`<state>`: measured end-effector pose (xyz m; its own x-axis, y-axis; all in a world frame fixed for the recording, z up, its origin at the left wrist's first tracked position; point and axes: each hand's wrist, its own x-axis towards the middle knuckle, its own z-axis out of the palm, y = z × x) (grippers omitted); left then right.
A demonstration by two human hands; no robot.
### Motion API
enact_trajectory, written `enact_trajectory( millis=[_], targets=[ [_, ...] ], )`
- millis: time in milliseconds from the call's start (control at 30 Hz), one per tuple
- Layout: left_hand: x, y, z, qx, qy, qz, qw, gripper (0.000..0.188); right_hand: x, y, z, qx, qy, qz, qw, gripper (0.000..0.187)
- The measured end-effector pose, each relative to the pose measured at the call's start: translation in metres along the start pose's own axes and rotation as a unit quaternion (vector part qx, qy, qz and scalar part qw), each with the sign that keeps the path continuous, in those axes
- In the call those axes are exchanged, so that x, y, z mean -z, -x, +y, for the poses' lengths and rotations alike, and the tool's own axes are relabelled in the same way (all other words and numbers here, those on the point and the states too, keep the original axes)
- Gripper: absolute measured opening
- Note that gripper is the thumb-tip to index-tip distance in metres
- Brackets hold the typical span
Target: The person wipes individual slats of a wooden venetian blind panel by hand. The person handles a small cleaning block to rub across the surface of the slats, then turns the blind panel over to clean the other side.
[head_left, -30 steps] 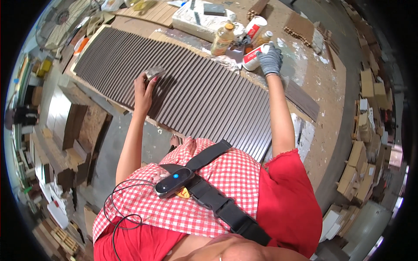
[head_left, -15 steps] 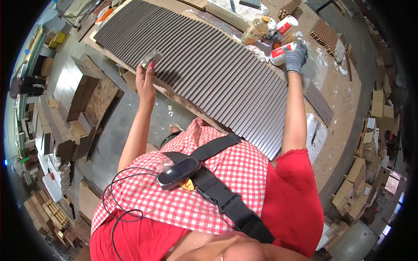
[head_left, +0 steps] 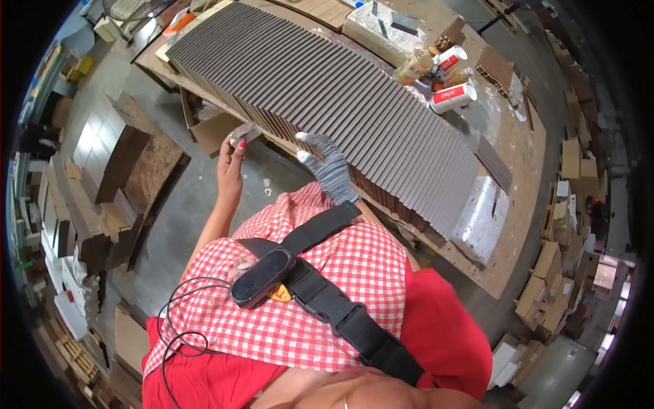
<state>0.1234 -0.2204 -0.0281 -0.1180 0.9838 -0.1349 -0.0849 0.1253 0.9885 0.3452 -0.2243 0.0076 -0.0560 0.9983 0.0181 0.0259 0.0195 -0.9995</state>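
Observation:
My bare left hand (head_left: 231,165) pinches a small pale grey, worn-looking piece (head_left: 245,133), perhaps a pad or wad, just off the near edge of the workbench. My right hand (head_left: 330,170), in a grey knitted glove with white fingertips, is empty, with thumb and fingers apart. It hovers in front of my apron, close to the near side of a long row of thin grey-brown strips (head_left: 320,95). The strips lie side by side in a slightly curved, ridged block along the bench. Beyond them a white and red can-shaped container (head_left: 452,99) lies on its side.
Near the container are a clear plastic bottle (head_left: 413,68), another white and red container (head_left: 451,58) and a smaller bottle (head_left: 460,76). A bundle of brown sticks (head_left: 495,66) rests farther right on the workbench (head_left: 528,146). An open cardboard box (head_left: 216,133) sits below the bench's near edge.
My right hand has left the white and red container and come back toward my body, opening. The container now lies turned on its side. My left hand has drawn slightly off the strips.

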Motion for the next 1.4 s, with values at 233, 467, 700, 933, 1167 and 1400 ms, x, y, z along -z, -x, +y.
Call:
enact_trajectory(
  millis=[233, 467, 700, 933, 1167, 1400],
  targets=[
    [-0.051, 0.012, 0.019, 0.026, 0.040, -0.091, 0.995, 0.044, 0.007, 0.001, -0.014, -0.138, -0.085, -0.093, 0.982, 0.037],
    [-0.077, 0.012, -0.005, 0.041, 0.042, -0.156, 0.986, 0.043, 0.036, 0.004, -0.004, -0.129, -0.134, -0.104, 0.977, 0.035],
    [-0.096, 0.011, 0.013, -0.046, -0.122, -0.174, 0.976, 0.041, 0.058, -0.001, -0.027, -0.145, -0.090, -0.041, 0.984, 0.045],
    [-0.106, 0.013, 0.055, -0.099, -0.144, -0.209, 0.962, 0.049, 0.071, 0.002, -0.062, -0.173, -0.286, -0.039, 0.942, 0.043],
    [-0.090, 0.010, 0.096, -0.066, -0.105, -0.160, 0.979, 0.051, 0.104, -0.026, -0.086, -0.115, -0.309, -0.057, 0.942, 0.039],
    [0.006, -0.007, 0.102, -0.135, -0.113, -0.077, 0.981, 0.024, 0.059, -0.042, -0.079, -0.204, -0.470, -0.017, 0.859, 0.043]
  ],
)
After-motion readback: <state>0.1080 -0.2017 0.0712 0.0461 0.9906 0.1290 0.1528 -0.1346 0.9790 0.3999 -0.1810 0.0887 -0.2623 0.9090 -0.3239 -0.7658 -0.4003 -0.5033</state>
